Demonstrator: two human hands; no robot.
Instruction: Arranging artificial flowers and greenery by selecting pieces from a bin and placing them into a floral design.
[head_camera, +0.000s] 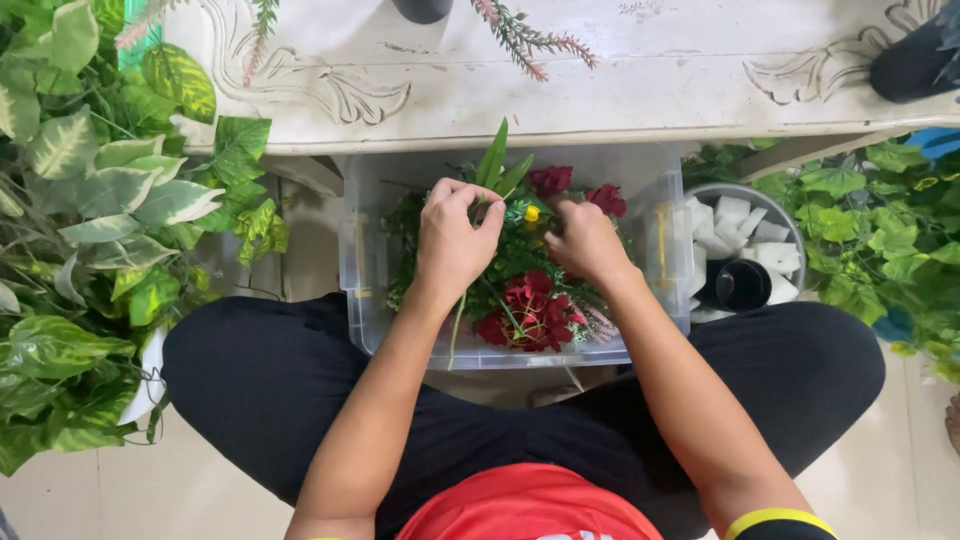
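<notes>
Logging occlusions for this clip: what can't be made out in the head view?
- Left hand: fingertips curl around green leaves, grip hidden.
- Right hand: fingers buried in foliage.
- Clear bin: floor covered by red flowers.
- Black pot: cut by frame edge.

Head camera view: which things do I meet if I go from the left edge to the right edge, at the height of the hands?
Variegated leafy plant → clear plastic bin wall → left hand on a green leaf sprig → right hand among red flowers → grey bucket of white foam blocks → green ivy.
</notes>
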